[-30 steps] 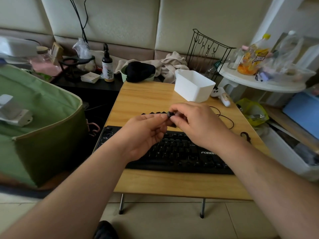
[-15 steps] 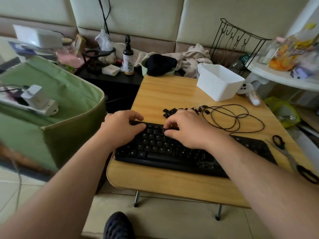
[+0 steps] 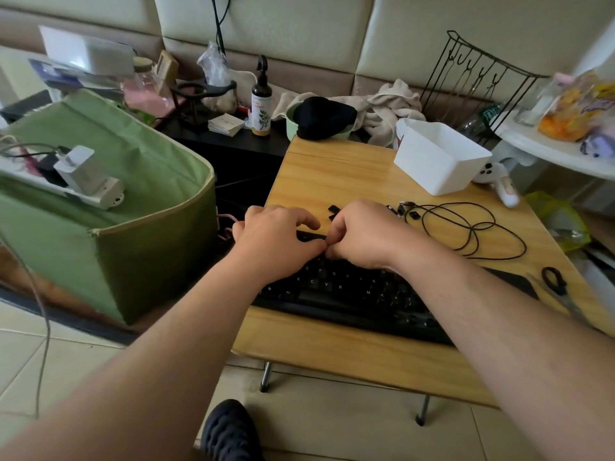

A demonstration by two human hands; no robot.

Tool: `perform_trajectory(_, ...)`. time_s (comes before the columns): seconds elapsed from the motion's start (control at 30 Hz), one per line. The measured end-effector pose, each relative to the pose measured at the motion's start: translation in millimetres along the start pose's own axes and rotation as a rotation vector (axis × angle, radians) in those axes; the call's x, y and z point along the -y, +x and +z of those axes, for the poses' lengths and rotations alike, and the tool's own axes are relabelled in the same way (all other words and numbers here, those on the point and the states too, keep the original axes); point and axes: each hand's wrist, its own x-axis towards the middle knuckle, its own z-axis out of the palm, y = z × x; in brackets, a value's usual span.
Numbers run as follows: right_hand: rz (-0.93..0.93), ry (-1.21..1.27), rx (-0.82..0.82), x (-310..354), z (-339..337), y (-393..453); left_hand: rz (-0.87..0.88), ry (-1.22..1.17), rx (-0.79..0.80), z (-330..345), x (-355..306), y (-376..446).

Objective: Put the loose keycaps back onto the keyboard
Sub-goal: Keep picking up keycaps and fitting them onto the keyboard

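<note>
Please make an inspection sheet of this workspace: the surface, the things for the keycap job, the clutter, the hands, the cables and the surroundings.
Surface: small wooden table on metal legs.
Job's things: black keyboard near the front edge; loose keycaps on the table just behind the hands.
Clutter: white bin, scissors, white controller.
Hands: left hand and right hand meet, fingers curled, over the keyboard's upper rows; whether either holds a keycap cannot be told.
Cables: black cable coiled loosely right of the hands.
Surroundings: green fabric box at left, spray bottle behind, wire rack, white side table.
</note>
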Motion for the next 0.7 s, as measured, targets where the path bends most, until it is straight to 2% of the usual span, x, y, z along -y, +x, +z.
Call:
perform_trajectory(0.17, 0.007, -0.030, 0.004, -0.5, 0.9, -1.1, -0.025, 0.021, 0.002, -1.1, -1.3, 1.7)
perform_trajectory(0.33, 0.002, -0.160, -0.060, 3.1, 9.0, -4.8, -0.070, 0.018, 0.003, 0.8, -1.3, 1.7)
perform_trajectory(0.5, -0.069, -0.237, -0.108, 1.0, 18.3, -12.4, -0.134, 0.016, 0.022, 2.0, -4.0, 1.7)
perform_trajectory(0.7, -0.186, -0.196, -0.007, -24.2, 17.2, -28.6, -0.138, 0.028, 0.033, 1.2, -8.4, 2.0)
